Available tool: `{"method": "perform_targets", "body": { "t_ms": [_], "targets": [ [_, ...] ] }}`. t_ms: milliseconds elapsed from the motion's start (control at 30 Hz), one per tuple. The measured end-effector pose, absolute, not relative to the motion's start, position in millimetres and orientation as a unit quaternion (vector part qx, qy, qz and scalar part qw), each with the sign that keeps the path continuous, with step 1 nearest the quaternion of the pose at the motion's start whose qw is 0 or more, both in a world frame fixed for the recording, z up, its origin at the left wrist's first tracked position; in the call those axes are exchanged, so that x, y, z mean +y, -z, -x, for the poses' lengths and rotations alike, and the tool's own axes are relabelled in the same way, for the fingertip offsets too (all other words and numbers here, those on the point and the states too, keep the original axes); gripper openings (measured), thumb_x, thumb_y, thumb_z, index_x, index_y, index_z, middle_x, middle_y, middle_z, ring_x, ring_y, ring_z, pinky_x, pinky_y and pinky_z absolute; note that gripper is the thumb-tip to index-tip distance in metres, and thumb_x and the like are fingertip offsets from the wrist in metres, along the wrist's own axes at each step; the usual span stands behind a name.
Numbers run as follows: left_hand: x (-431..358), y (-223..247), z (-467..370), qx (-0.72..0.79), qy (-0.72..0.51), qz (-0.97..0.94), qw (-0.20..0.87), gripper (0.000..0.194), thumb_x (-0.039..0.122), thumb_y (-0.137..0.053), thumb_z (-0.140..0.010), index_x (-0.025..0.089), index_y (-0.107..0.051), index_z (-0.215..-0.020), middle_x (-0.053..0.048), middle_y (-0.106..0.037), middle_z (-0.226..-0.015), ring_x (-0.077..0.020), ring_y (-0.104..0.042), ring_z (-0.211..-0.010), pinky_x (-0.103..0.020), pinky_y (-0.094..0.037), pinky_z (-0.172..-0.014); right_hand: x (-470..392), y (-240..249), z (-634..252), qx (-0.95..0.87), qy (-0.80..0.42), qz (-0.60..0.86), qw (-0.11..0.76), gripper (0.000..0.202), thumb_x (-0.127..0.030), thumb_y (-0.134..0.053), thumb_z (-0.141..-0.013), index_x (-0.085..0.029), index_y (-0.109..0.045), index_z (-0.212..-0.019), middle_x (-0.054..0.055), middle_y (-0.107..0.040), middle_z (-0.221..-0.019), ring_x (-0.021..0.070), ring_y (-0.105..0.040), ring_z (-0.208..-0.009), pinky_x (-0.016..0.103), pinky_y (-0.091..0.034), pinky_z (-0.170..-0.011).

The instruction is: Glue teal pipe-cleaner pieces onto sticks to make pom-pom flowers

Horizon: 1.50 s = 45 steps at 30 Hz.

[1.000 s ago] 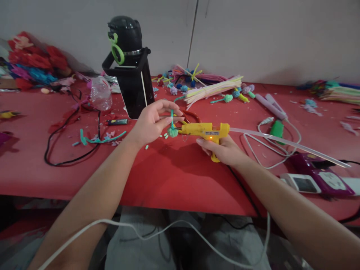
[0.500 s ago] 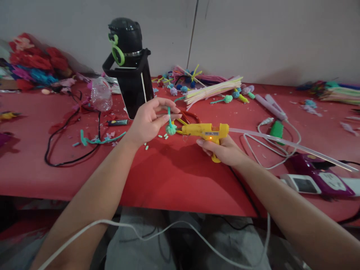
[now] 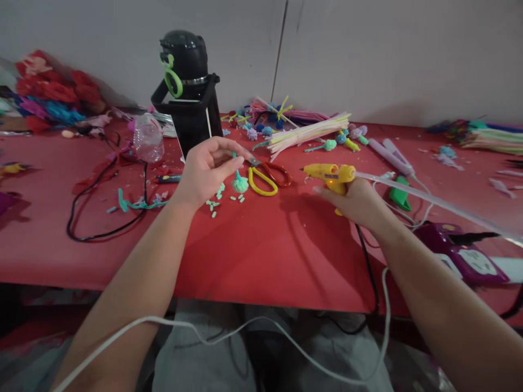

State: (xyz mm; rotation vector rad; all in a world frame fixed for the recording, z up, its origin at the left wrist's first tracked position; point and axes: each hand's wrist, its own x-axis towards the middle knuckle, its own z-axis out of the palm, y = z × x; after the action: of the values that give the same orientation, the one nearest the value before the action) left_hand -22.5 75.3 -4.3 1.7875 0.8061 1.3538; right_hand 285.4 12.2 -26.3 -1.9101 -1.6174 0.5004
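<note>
Between the thumb and fingers of my left hand [image 3: 210, 169] is the stem of a mint-green pipe-cleaner flower [image 3: 239, 183], its fluffy head hanging down. My right hand [image 3: 355, 201] is wrapped round the handle of a yellow hot glue gun [image 3: 327, 172], with an orange light lit and a long clear glue stick out of its back. The nozzle points left, well apart from the flower. Scissors [image 3: 263, 182] with one yellow and one red handle lie just right of the flower. Small pale green pieces [image 3: 213, 206] are scattered below my left hand.
A black bottle [image 3: 183, 60] in a black holder stands behind my left hand. A bundle of pale pipe cleaners [image 3: 308, 133] lies at the back. To the right are a lilac hair-iron-like tool [image 3: 390, 156], a green piece [image 3: 400, 193] and a purple power socket [image 3: 457, 253]. Cords cross the red table [image 3: 253, 261].
My right hand has drawn the glue gun away to the right from the flower. My left hand has shifted slightly left and down with the flower, leaving the scissors in plainer view.
</note>
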Motion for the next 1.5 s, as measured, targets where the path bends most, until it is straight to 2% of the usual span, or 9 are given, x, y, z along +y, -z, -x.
{"method": "perform_targets", "body": {
  "t_ms": [167, 367, 467, 567, 700, 900, 1000, 1233, 1500],
  "targets": [
    [77, 6, 25, 0.328, -0.522, -0.695, 0.371, 0.019, 0.019, -0.080, -0.082, 0.020, -0.067, -0.095, -0.005, -0.078, -0.095, -0.0246, -0.078, -0.096, -0.044, -0.065, -0.094, 11, 29, -295, -0.628, -0.153, 0.730, 0.222, 0.049, -0.065, -0.074, -0.080, -0.024, -0.050, -0.067, -0.001, -0.050, -0.054, 0.0149, -0.043, -0.048, 0.032, -0.031, -0.049],
    [78, 4, 27, 0.339, -0.532, -0.684, 0.368, 0.022, 0.022, -0.080, -0.083, 0.021, -0.061, -0.095, -0.005, -0.079, -0.098, -0.0227, -0.079, -0.091, -0.041, -0.066, -0.092, -24, 25, -310, -0.656, -0.061, 0.731, 0.180, 0.054, -0.072, -0.068, -0.081, -0.025, -0.051, -0.061, 0.002, -0.052, -0.051, 0.0161, -0.041, -0.043, 0.033, -0.027, -0.046],
    [82, 6, 29, 0.329, -0.550, -0.675, 0.364, 0.025, 0.021, -0.079, -0.085, 0.024, -0.058, -0.097, -0.004, -0.080, -0.099, -0.0227, -0.079, -0.091, -0.043, -0.066, -0.093, -44, 16, -294, -0.720, -0.130, 0.653, 0.198, 0.045, -0.062, -0.060, -0.092, -0.024, -0.060, -0.069, 0.003, -0.059, -0.058, 0.0173, -0.050, -0.049, 0.032, -0.034, -0.050],
    [86, 9, 32, 0.320, -0.570, -0.663, 0.365, 0.030, 0.022, -0.078, -0.085, 0.027, -0.054, -0.104, -0.003, -0.080, -0.102, -0.0243, -0.079, -0.093, -0.047, -0.065, -0.094, -41, 11, -253, -0.792, -0.246, 0.525, 0.190, 0.030, -0.048, -0.054, -0.100, -0.024, -0.070, -0.092, 0.006, -0.073, -0.086, 0.0201, -0.065, -0.071, 0.032, -0.045, -0.064],
    [88, 11, 34, 0.346, -0.584, -0.652, 0.337, 0.035, 0.029, -0.078, -0.087, 0.028, -0.053, -0.113, -0.004, -0.078, -0.111, -0.0269, -0.077, -0.103, -0.048, -0.064, -0.097, 2, 20, -184, -0.839, -0.227, 0.450, 0.205, 0.022, -0.022, -0.049, -0.101, -0.019, -0.070, -0.104, 0.012, -0.073, -0.106, 0.0248, -0.067, -0.095, 0.036, -0.048, -0.085],
    [90, 12, 36, 0.359, -0.596, -0.636, 0.332, 0.036, 0.040, -0.077, -0.090, 0.027, -0.055, -0.115, -0.006, -0.077, -0.118, -0.0267, -0.075, -0.111, -0.043, -0.065, -0.096, 63, 45, -111, -0.809, -0.221, 0.474, 0.267, 0.027, -0.013, -0.047, -0.101, -0.015, -0.068, -0.117, 0.016, -0.069, -0.123, 0.0253, -0.064, -0.111, 0.035, -0.049, -0.093],
    [90, 11, 36, 0.337, -0.609, -0.637, 0.331, 0.035, 0.041, -0.076, -0.091, 0.027, -0.055, -0.115, -0.006, -0.076, -0.119, -0.0265, -0.074, -0.114, -0.042, -0.065, -0.097, 74, 48, -96, -0.779, -0.230, 0.513, 0.277, 0.022, -0.018, -0.053, -0.100, -0.014, -0.069, -0.114, 0.017, -0.069, -0.121, 0.0257, -0.065, -0.108, 0.036, -0.050, -0.089],
    [89, 8, 36, 0.357, -0.625, -0.617, 0.318, 0.032, 0.038, -0.077, -0.091, 0.026, -0.057, -0.113, -0.005, -0.076, -0.120, -0.0264, -0.073, -0.116, -0.040, -0.064, -0.097, 78, 49, -93, -0.771, -0.260, 0.508, 0.282, 0.011, -0.021, -0.061, -0.096, -0.018, -0.071, -0.091, 0.008, -0.071, -0.094, 0.0200, -0.064, -0.087, 0.032, -0.048, -0.077],
    [89, 6, 38, 0.347, -0.628, -0.617, 0.323, 0.033, 0.041, -0.076, -0.092, 0.028, -0.055, -0.114, -0.003, -0.076, -0.119, -0.0266, -0.072, -0.117, -0.044, -0.063, -0.101, 64, 48, -108, -0.756, -0.254, 0.510, 0.322, 0.010, -0.015, -0.053, -0.096, -0.017, -0.063, -0.093, 0.009, -0.071, -0.091, 0.0199, -0.063, -0.081, 0.032, -0.046, -0.076]
  ]
}}
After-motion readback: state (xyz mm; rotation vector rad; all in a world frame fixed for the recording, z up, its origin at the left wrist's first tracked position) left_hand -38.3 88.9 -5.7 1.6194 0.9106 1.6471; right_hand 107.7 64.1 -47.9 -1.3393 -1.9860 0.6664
